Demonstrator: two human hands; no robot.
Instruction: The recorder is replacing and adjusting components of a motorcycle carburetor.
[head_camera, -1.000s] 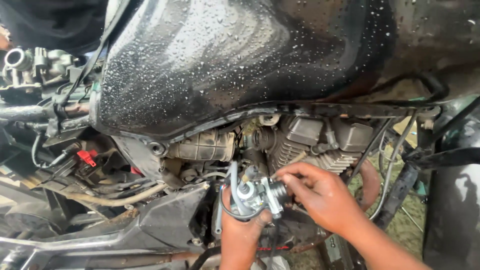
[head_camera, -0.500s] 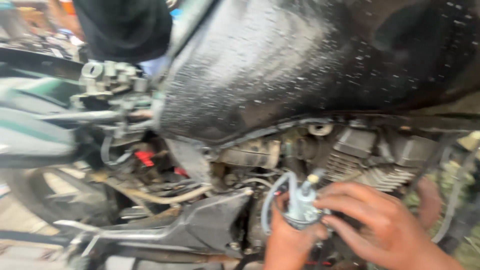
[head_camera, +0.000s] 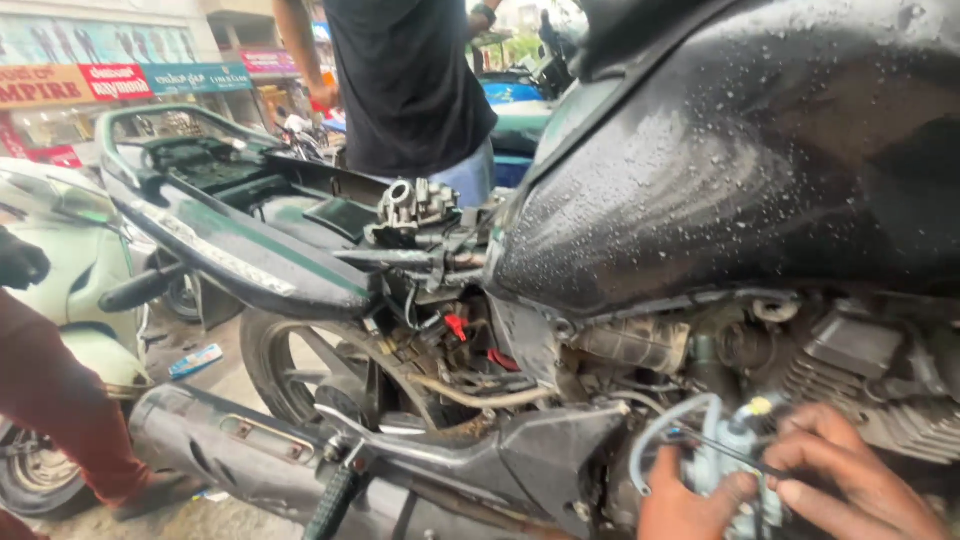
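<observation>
I hold the small metal engine part (head_camera: 738, 462) low down beside the engine (head_camera: 880, 385), under the tank (head_camera: 760, 150); my left hand (head_camera: 685, 505) grips it from below, and my right hand (head_camera: 850, 480) has its fingers curled round its side; since a moment ago my view has swung left, so my hands now sit in the corner; the part is shiny and bumpy, with a thin hose (head_camera: 665, 425) looping off it; the black tank is smooth and wet with drops; a person in a black shirt (head_camera: 405, 80) stands behind the bike, out on a street.
</observation>
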